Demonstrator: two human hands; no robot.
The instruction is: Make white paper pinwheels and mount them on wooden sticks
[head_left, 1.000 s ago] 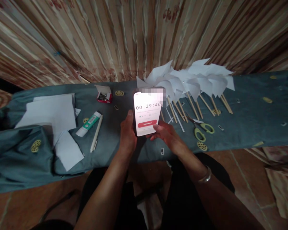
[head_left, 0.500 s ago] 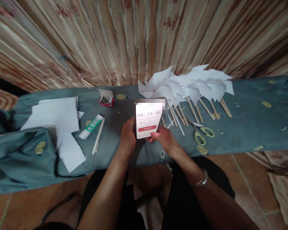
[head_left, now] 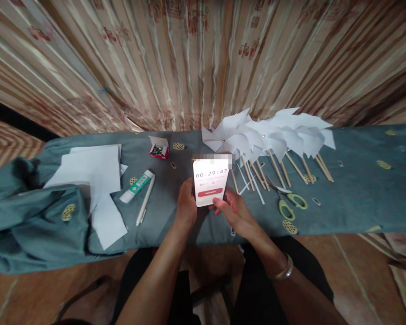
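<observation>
Both hands hold a lit phone over the front of a table draped in grey-green cloth. The screen shows a timer reading 00:29:47 above a red button. My left hand wraps the phone's left edge. My right hand cups its lower right corner, with the thumb near the screen's bottom. Just behind the phone lie several white paper pinwheels on wooden sticks.
Green-handled scissors lie right of my right hand. To the left are a white pen, a green-and-white glue tube, a small red box of pins and white paper sheets. A striped curtain hangs behind.
The view has tilted up, so the table and the phone sit lower in the picture. The timer went from 00:29:46 to 00:29:47. Both hands keep their hold.
</observation>
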